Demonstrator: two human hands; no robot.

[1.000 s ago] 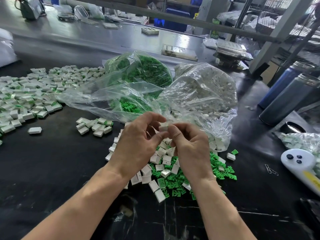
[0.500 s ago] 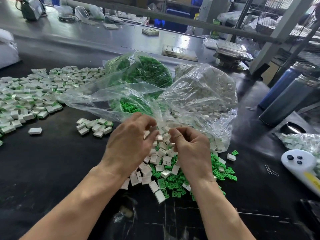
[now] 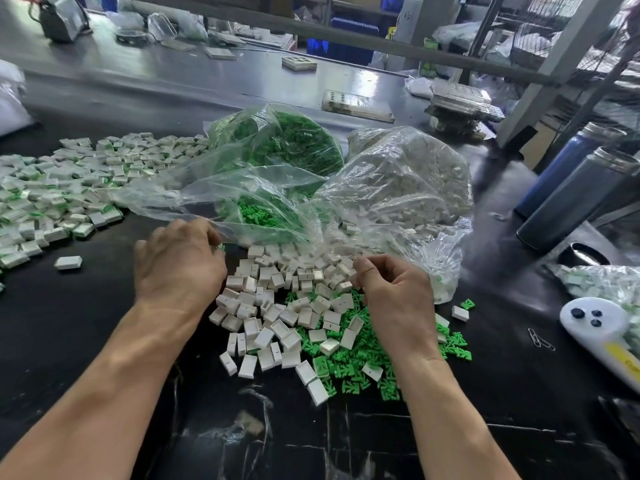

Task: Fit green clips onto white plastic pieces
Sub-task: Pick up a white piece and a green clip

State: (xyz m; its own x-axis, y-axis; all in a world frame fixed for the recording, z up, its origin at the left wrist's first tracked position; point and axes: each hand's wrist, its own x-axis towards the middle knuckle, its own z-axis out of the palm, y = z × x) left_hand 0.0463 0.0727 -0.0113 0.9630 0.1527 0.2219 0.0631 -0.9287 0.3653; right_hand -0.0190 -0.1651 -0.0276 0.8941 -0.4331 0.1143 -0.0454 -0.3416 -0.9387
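A: Where are the hands?

B: Both over the black table (image 3: 86, 341). The left hand (image 3: 178, 261) hangs knuckles-up at the left edge of the white pieces (image 3: 273, 306), just below the lip of the clips bag (image 3: 270, 157). It is blurred, and its fingers curl down out of sight, so I cannot tell whether it holds anything.

A: And the right?

B: The right hand (image 3: 394, 292) sits at the pile's right side, fingers bent in toward the thumb. The fingertips meet at the edge of the white pieces, but I cannot tell if one is pinched between them.

A: Where do the task's parts lie?

B: The white pieces lie heaped between the two hands, spilling from the mouth of the pieces bag (image 3: 408, 188). Loose green clips (image 3: 349, 370) lie scattered below and to the right of them, partly under the right wrist. More clips fill the clips bag behind, which leans against the other bag.

A: Anything finished?

B: A wide spread of white parts with green showing (image 3: 59, 192) covers the table's far left, with a single white one (image 3: 68, 262) apart from it.

A: What else is around?

B: Two dark bottles (image 3: 575, 188) stand at the right. Nearer, a white controller (image 3: 599, 323) lies beside some paperclips (image 3: 540, 339).
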